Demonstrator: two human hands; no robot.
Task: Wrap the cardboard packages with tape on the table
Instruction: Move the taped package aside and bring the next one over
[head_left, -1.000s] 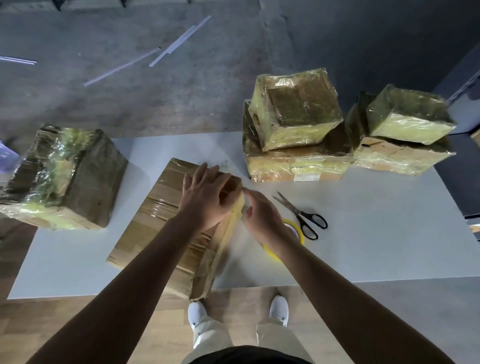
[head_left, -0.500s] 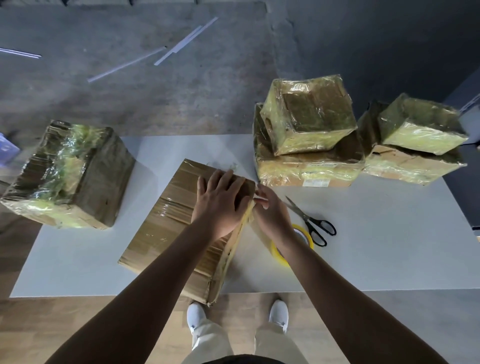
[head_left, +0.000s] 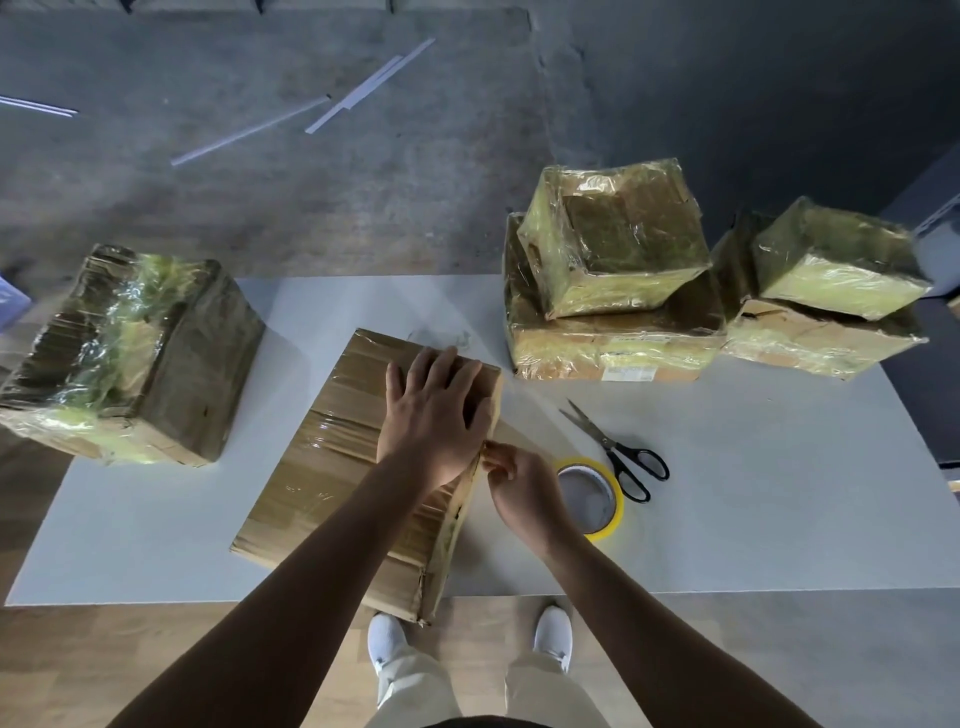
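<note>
Left hand (head_left: 431, 415) lies flat, fingers straight, on the closed cardboard package (head_left: 332, 467) mid-tabletop (head_left: 779, 519); right hand (head_left: 519, 483) pinches its right edge; tape roll (head_left: 616, 512) and scissors (head_left: 618, 452) just beside; contents hidden.

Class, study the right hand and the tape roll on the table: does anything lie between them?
Nothing visible does. The tape roll lies just beside the right hand, which pinches at the box edge; the scissors lie beyond the roll, not between.
</note>
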